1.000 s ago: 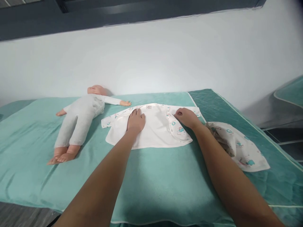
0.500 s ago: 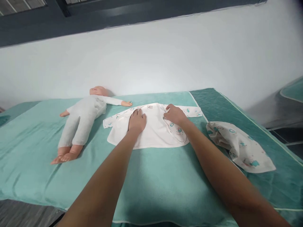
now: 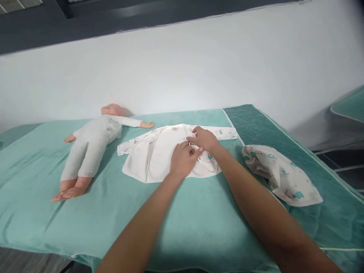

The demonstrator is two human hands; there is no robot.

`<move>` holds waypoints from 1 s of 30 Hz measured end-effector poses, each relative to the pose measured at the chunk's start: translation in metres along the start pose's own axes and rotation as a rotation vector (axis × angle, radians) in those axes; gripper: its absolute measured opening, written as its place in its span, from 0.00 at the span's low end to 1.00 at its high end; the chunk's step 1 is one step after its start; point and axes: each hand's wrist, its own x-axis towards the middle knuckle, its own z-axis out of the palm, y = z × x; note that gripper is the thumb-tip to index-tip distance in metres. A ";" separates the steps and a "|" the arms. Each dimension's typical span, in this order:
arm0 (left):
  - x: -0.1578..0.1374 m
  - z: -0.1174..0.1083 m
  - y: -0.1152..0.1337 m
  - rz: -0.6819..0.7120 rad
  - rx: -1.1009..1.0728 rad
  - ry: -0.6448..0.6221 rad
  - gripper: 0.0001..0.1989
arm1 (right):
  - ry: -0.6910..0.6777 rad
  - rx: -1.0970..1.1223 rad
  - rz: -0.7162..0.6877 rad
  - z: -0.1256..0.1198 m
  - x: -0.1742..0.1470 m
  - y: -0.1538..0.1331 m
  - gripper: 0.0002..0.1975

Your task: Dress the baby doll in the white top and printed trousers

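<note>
A white baby shirt [image 3: 162,159] with a small printed pattern lies spread on the bed, front opened and sleeves out to the sides. My left hand [image 3: 183,157] is over the middle of it, fingers bent and thumb towards the right front panel, closed on the panel's edge. Just above and to the right, my right hand [image 3: 205,139] pinches the same panel with curled fingers. The two hands nearly touch. Their fingertips partly hide the cloth between them.
A baby doll [image 3: 91,142] in a white body lies on its back at the left. Some crumpled patterned white cloth [image 3: 284,178] rests on the right. Green covers [image 3: 227,227] drape the bed, which stands against a white wall [image 3: 182,76].
My left hand has moved right, from the left front panel to beside my right hand. The left panel now lies folded out flatter. My right hand remains at the right panel.
</note>
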 end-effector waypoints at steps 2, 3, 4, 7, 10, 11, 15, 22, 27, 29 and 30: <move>-0.006 0.009 0.019 -0.088 -0.023 0.024 0.18 | -0.006 0.052 -0.019 0.001 0.004 0.004 0.17; -0.008 0.012 0.026 -0.126 -0.029 0.041 0.16 | -0.005 0.137 -0.023 0.001 0.006 0.007 0.15; -0.009 0.014 0.030 -0.155 -0.042 0.059 0.13 | -0.004 0.251 -0.020 0.001 0.008 0.010 0.13; -0.009 0.014 0.036 -0.208 -0.156 0.103 0.08 | 0.037 0.582 0.027 -0.002 0.012 0.017 0.10; -0.013 0.011 0.038 -0.227 -0.319 0.093 0.04 | 0.108 0.709 0.034 -0.004 0.013 0.021 0.09; -0.015 0.011 0.039 -0.197 -0.353 0.072 0.04 | 0.128 0.719 0.025 -0.006 0.014 0.023 0.10; -0.026 0.014 0.046 0.121 -0.336 -0.020 0.11 | 0.169 0.713 0.021 -0.013 0.021 0.037 0.12; -0.034 0.014 0.052 0.579 -0.058 -0.136 0.15 | 0.178 0.603 0.025 -0.022 0.024 0.056 0.15; -0.036 0.012 0.055 0.648 0.112 -0.154 0.15 | 0.206 0.497 -0.084 -0.024 0.017 0.049 0.15; -0.038 0.013 0.056 0.682 0.177 -0.188 0.14 | 0.249 0.477 -0.118 -0.026 0.017 0.049 0.15; -0.038 0.013 0.057 0.694 0.199 -0.199 0.13 | 0.286 0.457 -0.136 -0.027 0.017 0.049 0.15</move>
